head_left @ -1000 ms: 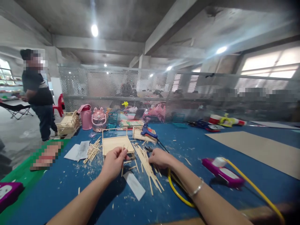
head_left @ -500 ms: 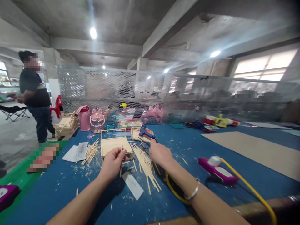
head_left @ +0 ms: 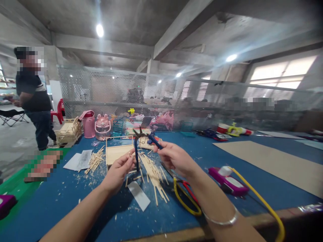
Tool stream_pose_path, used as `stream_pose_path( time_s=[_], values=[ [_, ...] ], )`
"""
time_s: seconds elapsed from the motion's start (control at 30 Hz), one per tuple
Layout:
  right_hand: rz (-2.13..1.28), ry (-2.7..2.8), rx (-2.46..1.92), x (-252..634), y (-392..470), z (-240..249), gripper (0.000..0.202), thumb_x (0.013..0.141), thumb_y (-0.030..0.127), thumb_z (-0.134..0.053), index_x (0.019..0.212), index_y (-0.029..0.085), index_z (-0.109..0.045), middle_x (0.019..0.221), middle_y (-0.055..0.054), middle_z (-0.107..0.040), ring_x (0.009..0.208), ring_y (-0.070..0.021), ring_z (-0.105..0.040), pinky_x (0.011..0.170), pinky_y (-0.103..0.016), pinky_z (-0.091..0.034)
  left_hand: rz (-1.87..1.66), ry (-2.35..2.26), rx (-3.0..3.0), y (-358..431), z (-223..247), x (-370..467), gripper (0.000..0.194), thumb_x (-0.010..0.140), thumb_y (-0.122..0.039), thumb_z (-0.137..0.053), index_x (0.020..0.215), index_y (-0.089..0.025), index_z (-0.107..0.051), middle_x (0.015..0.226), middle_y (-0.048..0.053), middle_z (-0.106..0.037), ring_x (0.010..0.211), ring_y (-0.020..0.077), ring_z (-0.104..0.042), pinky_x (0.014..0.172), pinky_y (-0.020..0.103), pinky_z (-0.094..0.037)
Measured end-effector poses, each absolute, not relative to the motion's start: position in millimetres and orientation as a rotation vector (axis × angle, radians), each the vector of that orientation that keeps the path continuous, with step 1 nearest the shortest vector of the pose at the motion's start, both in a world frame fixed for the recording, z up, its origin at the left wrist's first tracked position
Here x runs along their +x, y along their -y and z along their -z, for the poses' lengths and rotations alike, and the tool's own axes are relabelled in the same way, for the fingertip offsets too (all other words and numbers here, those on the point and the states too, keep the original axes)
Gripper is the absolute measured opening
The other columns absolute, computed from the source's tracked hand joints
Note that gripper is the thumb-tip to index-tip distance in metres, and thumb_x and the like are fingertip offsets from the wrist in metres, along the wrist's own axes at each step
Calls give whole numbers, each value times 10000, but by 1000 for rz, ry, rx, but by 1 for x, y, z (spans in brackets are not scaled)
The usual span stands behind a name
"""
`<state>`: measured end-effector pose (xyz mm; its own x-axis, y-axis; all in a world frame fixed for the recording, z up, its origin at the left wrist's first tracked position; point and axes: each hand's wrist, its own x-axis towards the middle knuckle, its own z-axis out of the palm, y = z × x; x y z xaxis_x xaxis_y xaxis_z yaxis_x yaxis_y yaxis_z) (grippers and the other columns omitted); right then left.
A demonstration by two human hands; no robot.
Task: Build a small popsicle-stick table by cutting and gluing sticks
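Observation:
My right hand (head_left: pixel 175 158) is closed on one blue handle of a pair of pliers (head_left: pixel 136 153), whose dark jaws point up and away with the handles spread wide. The other handle hangs beside the fingertips of my left hand (head_left: pixel 122 166). Between my left thumb and finger is a thin wooden stick (head_left: pixel 130 154), mostly hidden. Behind my left hand stands a small wooden frame piece (head_left: pixel 117 153). Loose wooden sticks (head_left: pixel 152 174) lie fanned out below the pliers. Partly hidden behind the pliers is a blue glue gun (head_left: pixel 150 141).
A yellow-and-red looped handle (head_left: pixel 186 201) lies under my right forearm. White paper (head_left: pixel 138 195) rests in front. To the right are a purple power strip (head_left: pixel 228 181) with a yellow cord and a brown board (head_left: pixel 267 161). A person (head_left: pixel 35 97) stands at left.
My right hand has drawn back toward me and now holds the pliers up with spread handles. My left hand keeps its pinch. The view has shifted slightly.

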<state>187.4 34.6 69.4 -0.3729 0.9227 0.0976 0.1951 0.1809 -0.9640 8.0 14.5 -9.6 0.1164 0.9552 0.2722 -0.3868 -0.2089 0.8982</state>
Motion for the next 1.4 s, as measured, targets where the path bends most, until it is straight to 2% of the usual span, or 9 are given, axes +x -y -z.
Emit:
stream_pose_path(
  time_s=[0.1,0.2,0.3,0.4,0.57,0.83,0.93,1.1,1.4],
  values=[
    [-1467,1592,-924,176,-38,-54,127,612,225,-470,727,198,-423,405,117,-216,336,-27,-93,332,-176,-70,-1310,-608,1087,-11,8,11,289,652,-434,-644,721,-162,-576,854,31,-554,636,79,-465,608,219,-389],
    [-1557,1516,-807,171,-42,-42,135,622,214,-496,721,198,-405,395,130,-207,331,-20,-83,325,-151,-78,-1321,-632,1118,-9,5,11,315,674,-460,-613,686,-159,-522,577,-47,-384,485,46,-290,483,176,-273],
    [-1633,1549,-662,172,-46,-34,148,604,180,-541,713,181,-442,426,113,-307,336,-15,-194,336,-135,-179,-1337,-674,1177,-9,3,8,331,685,-476,-594,690,-157,-508,530,-65,-290,471,50,-227,459,183,-208],
    [-1661,1577,-524,173,-47,-29,254,566,137,-556,813,178,-517,741,0,-567,603,-75,-514,540,-186,-418,-1331,-667,1216,-10,3,6,334,698,-484,-574,684,-159,-500,522,-68,-265,466,54,-196,454,192,-178],
    [-1874,1531,-369,155,-44,-23,550,465,77,-465,996,208,-517,1087,-52,-557,1008,-178,-506,801,-286,-428,-1250,-637,1237,-8,10,11,333,697,-483,-576,680,-157,-511,513,-67,-287,453,48,-208,447,192,-182],
    [-1583,1447,-356,148,-61,-31,404,483,52,-504,860,196,-519,750,7,-578,731,-148,-560,711,-292,-440,-1536,-780,1056,-16,5,9,341,605,-477,-657,702,-160,-576,689,1,-523,599,82,-443,561,206,-344],
    [-1386,1404,-473,152,-65,-25,320,544,89,-580,834,196,-495,641,53,-518,606,-95,-514,630,-244,-428,-1441,-806,959,-17,3,7,361,581,-456,-680,747,-152,-579,570,-32,-503,471,52,-402,467,183,-291],
    [-1281,1516,-594,146,-53,-8,285,619,213,-651,839,189,-471,800,12,-580,643,-96,-540,641,-257,-448,-1204,-756,982,-15,10,9,335,592,-412,-688,723,-126,-572,528,-35,-512,420,33,-400,436,171,-276],
    [-1422,1479,-557,143,-47,-8,324,561,220,-705,786,189,-475,664,44,-562,514,-69,-490,471,-204,-408,-965,-673,1060,-8,10,7,323,657,-425,-639,761,-123,-593,477,-48,-434,403,35,-308,419,183,-249]
  ],
)
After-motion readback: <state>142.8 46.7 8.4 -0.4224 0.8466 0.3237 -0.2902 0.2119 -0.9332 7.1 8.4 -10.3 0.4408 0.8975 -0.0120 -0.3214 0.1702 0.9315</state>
